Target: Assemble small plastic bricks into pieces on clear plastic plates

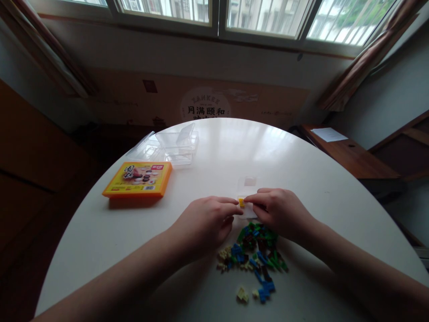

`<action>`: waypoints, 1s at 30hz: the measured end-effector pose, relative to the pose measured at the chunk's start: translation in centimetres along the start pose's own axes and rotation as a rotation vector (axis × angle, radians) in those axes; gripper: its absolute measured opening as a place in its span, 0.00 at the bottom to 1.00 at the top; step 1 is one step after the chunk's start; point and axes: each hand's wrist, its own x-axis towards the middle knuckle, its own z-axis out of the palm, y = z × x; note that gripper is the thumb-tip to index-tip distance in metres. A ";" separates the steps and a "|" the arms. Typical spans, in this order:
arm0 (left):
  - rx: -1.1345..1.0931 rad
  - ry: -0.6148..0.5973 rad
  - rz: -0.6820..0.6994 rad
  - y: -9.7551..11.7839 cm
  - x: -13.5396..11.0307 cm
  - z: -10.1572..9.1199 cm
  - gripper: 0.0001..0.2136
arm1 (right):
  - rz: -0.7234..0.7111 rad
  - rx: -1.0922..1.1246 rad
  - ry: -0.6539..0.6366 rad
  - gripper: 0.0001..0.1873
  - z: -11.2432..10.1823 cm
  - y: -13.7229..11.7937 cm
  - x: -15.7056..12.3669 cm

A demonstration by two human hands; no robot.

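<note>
Over a small clear plastic box (250, 211) with its lid tipped back, my two hands meet at a little cluster of yellow building bricks (241, 203). My left hand (206, 223) reaches in from the left, its fingertips against the bricks and its other fingers curled under. From the right, my right hand (283, 212) has its index fingertip on the same bricks, thumb close below. Just nearer to me lies a loose pile of small building bricks (258, 239) in green, blue, brown and cream. Whether the yellow bricks rest on the box floor is hard to tell.
An orange and yellow board game box (137, 180) lies at the left of the round white table (301, 165). Behind it are several clear plastic boxes (177, 143). A brown wooden desk (355, 154) with white paper (329, 134) stands at the right.
</note>
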 end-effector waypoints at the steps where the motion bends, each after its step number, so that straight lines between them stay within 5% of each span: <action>1: -0.001 -0.004 -0.003 0.0 0.0 0.0 0.16 | 0.000 0.001 0.000 0.12 0.0 0.0 0.0; 14: 0.057 0.051 -0.106 -0.5 0.0 -1.8 0.13 | -0.024 0.031 0.071 0.14 -0.1 0.2 -0.1; 22: 0.129 -0.166 -0.093 -1.1 -0.2 -2.8 0.08 | -0.031 0.080 0.173 0.14 -0.6 0.5 -0.7; 30: 0.136 -0.190 -0.044 -0.8 0.0 -1.9 0.07 | -0.097 0.133 0.302 0.13 -1.0 0.5 -1.2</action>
